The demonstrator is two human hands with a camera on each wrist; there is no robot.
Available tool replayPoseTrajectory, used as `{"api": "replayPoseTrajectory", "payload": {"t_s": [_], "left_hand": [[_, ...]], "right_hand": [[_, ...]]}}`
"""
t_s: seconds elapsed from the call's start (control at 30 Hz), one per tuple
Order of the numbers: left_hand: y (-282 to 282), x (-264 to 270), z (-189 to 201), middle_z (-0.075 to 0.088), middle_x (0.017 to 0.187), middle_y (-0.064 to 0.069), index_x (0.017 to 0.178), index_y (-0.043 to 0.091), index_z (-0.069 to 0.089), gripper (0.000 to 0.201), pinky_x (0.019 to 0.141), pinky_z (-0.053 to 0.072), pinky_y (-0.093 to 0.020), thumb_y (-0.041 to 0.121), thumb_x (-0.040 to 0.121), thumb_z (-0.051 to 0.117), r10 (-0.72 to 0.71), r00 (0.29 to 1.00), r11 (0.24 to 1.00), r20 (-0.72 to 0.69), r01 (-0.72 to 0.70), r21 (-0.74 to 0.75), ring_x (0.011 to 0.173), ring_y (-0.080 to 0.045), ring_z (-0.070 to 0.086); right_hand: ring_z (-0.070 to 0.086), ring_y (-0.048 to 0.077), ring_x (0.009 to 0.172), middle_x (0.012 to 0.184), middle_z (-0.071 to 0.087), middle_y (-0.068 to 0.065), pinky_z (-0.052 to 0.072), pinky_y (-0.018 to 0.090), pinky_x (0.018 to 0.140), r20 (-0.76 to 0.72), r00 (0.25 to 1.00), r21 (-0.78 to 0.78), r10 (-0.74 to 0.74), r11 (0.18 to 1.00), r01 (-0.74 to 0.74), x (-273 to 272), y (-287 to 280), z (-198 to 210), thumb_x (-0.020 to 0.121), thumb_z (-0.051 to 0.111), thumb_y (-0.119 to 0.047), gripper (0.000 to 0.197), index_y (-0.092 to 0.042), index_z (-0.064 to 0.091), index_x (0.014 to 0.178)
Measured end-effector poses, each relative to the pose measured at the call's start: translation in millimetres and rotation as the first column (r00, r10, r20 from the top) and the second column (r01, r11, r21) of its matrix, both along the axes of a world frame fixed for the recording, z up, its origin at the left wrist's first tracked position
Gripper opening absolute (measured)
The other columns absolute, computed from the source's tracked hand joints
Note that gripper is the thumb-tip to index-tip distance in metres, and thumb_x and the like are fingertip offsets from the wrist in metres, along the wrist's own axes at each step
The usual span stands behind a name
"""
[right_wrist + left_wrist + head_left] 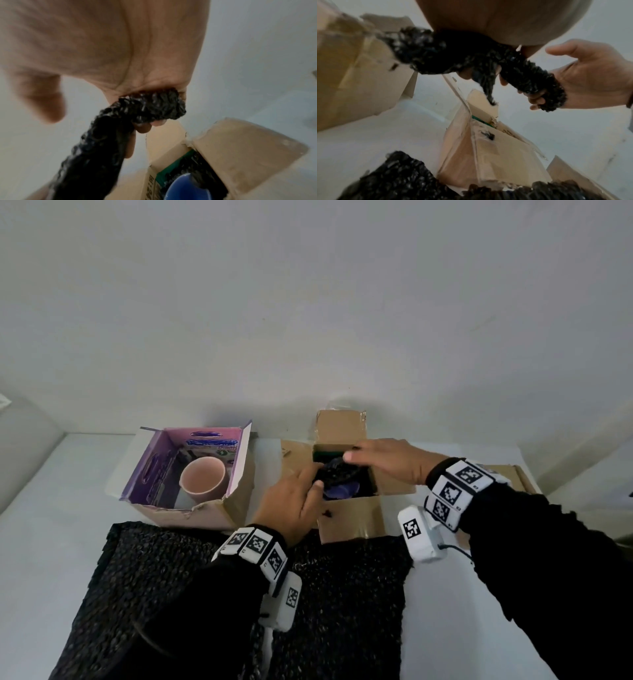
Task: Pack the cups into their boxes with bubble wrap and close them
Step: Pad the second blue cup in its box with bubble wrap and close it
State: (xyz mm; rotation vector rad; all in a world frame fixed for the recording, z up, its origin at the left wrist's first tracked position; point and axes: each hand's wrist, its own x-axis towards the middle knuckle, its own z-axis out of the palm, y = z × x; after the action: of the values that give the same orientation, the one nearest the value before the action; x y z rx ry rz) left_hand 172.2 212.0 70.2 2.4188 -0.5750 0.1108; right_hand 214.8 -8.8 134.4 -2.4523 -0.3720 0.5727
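Note:
A brown cardboard box (352,518) stands open at the table's centre with a blue cup (340,491) inside it. Just above the box both hands hold a twisted strip of black bubble wrap (337,472). My left hand (301,498) grips its near end, and my right hand (380,458) grips its far end with curled fingers. In the right wrist view the strip (145,105) is bunched in the fingers above the blue cup (185,188). A pink cup (202,481) stands in a purple-lined box (150,474) to the left, unwrapped.
A large sheet of black bubble wrap (342,594) lies on the white table (44,525) in front of the boxes. Flattened cardboard (513,477) lies at the right behind my right wrist. A white wall runs close behind the boxes.

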Motion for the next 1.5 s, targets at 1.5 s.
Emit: {"api": "replayPoseTrajectory", "payload": {"t_s": [1.5], "left_hand": [[-3.1, 3.4, -30.8, 0.050, 0.106, 0.000, 0.111, 0.022, 0.048, 0.038, 0.063, 0.052, -0.037, 0.012, 0.078, 0.064, 0.147, 0.989, 0.989, -0.003, -0.147, 0.019, 0.080, -0.021, 0.059]], "right_hand": [[0.056, 0.016, 0.097, 0.105, 0.062, -0.003, 0.049, 0.044, 0.086, 0.262, 0.965, 0.156, -0.005, 0.987, -0.037, 45.8, 18.7, -100.7, 0.074, 0.061, -0.006, 0.031, -0.023, 0.064, 0.100]]}}
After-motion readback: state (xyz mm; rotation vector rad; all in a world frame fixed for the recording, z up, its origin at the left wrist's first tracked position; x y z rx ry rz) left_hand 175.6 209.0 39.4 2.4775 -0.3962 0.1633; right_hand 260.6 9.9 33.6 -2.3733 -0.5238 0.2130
